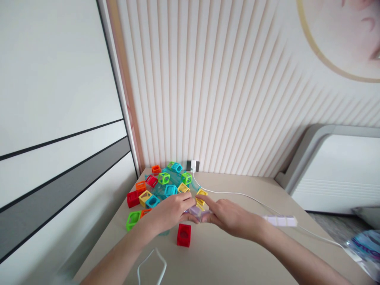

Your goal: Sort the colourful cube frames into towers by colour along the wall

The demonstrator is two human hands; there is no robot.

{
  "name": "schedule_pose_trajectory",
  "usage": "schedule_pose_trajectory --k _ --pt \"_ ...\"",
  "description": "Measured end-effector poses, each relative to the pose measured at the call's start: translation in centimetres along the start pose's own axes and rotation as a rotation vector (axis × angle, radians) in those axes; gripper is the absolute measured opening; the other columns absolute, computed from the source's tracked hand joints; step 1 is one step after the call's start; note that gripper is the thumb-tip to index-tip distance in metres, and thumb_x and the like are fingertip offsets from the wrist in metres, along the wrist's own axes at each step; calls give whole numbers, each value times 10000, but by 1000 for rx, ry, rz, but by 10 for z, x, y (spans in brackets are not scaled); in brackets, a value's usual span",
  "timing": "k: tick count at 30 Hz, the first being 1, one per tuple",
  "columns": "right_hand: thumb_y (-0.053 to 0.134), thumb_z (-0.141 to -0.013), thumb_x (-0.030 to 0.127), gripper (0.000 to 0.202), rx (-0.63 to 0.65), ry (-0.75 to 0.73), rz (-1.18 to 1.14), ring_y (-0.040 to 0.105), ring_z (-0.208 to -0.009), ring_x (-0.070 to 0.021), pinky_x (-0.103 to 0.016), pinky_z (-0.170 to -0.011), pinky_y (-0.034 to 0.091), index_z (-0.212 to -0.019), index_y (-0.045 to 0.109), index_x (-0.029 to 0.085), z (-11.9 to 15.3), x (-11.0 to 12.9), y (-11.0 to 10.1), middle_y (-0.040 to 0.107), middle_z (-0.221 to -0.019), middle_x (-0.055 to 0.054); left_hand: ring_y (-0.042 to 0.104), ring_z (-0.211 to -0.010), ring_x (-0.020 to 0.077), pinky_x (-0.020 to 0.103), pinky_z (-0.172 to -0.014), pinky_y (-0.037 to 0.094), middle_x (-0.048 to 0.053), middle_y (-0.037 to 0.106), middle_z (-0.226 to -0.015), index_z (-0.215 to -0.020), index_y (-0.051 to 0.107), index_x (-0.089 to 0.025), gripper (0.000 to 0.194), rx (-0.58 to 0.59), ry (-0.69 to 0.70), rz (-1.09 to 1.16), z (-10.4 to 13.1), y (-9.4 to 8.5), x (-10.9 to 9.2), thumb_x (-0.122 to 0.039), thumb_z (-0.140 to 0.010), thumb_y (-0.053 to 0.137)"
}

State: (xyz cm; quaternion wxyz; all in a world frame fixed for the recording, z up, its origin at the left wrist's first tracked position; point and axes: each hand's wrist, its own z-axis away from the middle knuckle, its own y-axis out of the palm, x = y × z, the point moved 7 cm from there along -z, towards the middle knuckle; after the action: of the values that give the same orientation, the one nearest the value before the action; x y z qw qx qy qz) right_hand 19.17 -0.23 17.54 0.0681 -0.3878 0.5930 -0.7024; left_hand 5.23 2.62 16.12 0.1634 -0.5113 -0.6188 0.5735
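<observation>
Nearest us, our left forearm (pixel 124 251) rises from the bottom edge, with a white cord loop (pixel 164 266) to its right, short of the hands. Left of and beyond our left hand (pixel 173 209) lie coloured blocks (pixel 171 190): a green block (pixel 133 220) outermost, an orange block (pixel 146 212) partly covered by that hand, and others around clear teal material (pixel 175 177) whose shape we cannot make out. Our left hand grips lavender pieces (pixel 194 211) between fingers and thumb; a red block (pixel 184 235) sits just on our side of them. Our right hand (pixel 227 215) grasps them from the other side, its index finger (pixel 204 200) reaching to a yellow block (pixel 202 192); whether it touches, we cannot tell. We judge the step in hand to be fitting these pieces together, which calls for steady pressure with edges lined up. Our hands hide any joint between them. Right of the right hand lies a lavender strip (pixel 280 221), perhaps partly covered by our arm; farther right, a plastic packet (pixel 368 244) is cut off.
</observation>
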Motion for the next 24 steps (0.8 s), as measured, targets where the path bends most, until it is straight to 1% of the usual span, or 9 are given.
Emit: schedule_pose_trajectory --k 3,5,7,10,13,16,19,21,24 --pt "353 -1062 606 619 -59 -135 217 651 -643 -187 -264 -594 413 -1518 401 190 6 9 -6 724 -842 -50 662 -857 198 288 -772 491 51 687 -967 -975 683 -188 389 -20 -61 270 5 1 13 -568 -951 605" --pt "373 -1053 614 625 -110 -158 281 718 -772 -217 -272 -644 454 -1522 387 203 11 6 -12 751 -1031 -99 619 -743 178 274 -693 468 24 658 -822 -967 676 -184 477 -100 -149 447 11 -3 27 -647 -940 563" --pt "408 -1059 578 513 -152 -69 312 740 -845 -231 -276 -671 471 -1425 480 226 16 -7 -18 753 -1098 -99 552 -628 156 259 -606 428 -17 582 -687 -987 655 -175 528 -213 -274 605 19 -5 45 -687 -928 540" --pt "457 -1065 512 317 -160 113 368 729 -725 -214 -263 -581 426 -1124 600 234 20 -31 -19 765 -921 -43 513 -589 142 251 -584 402 -43 530 -632 -971 631 -171 509 -317 -398 718 27 0 58 -672 -926 551" --pt "477 -1066 473 272 -227 207 532 697 -623 -207 -260 -511 379 -1054 583 223 18 -41 -13 735 -820 -33 486 -575 123 240 -569 374 -49 512 -626 -812 588 -188 491 -326 -459 710 24 13 53 -653 -953 515" --pt "417 -1090 288 194 -342 216 718 700 -656 -224 -283 -527 429 -1180 566 204 16 -35 -2 727 -874 -74 487 -500 117 234 -498 356 -49 510 -574 -714 513 -207 554 -287 -530 811 17 31 39 -699 -959 443" --pt "337 -1050 108 346 -434 181 781 705 -700 -252 -322 -565 488 -1353 492 166 17 -22 12 734 -939 -125 472 -398 132 243 -422 334 -49 488 -470 -739 526 -215 626 -278 -630 949 11 42 27 -774 -944 331" --pt "338 -1051 125 373 -474 168 711 713 -694 -250 -317 -560 495 -1406 446 165 18 -16 18 744 -963 -128 480 -417 134 244 -433 341 -42 498 -485 -755 539 -210 642 -323 -645 941 10 38 24 -773 -951 301" --pt "383 -1081 272 329 -477 195 482 733 -666 -224 -271 -523 467 -1404 425 223 19 -15 22 768 -1032 -101 506 -523 129 248 -519 367 -34 525 -591 -749 522 -212 542 -424 -555 701 10 19 23 -674 -993 378"
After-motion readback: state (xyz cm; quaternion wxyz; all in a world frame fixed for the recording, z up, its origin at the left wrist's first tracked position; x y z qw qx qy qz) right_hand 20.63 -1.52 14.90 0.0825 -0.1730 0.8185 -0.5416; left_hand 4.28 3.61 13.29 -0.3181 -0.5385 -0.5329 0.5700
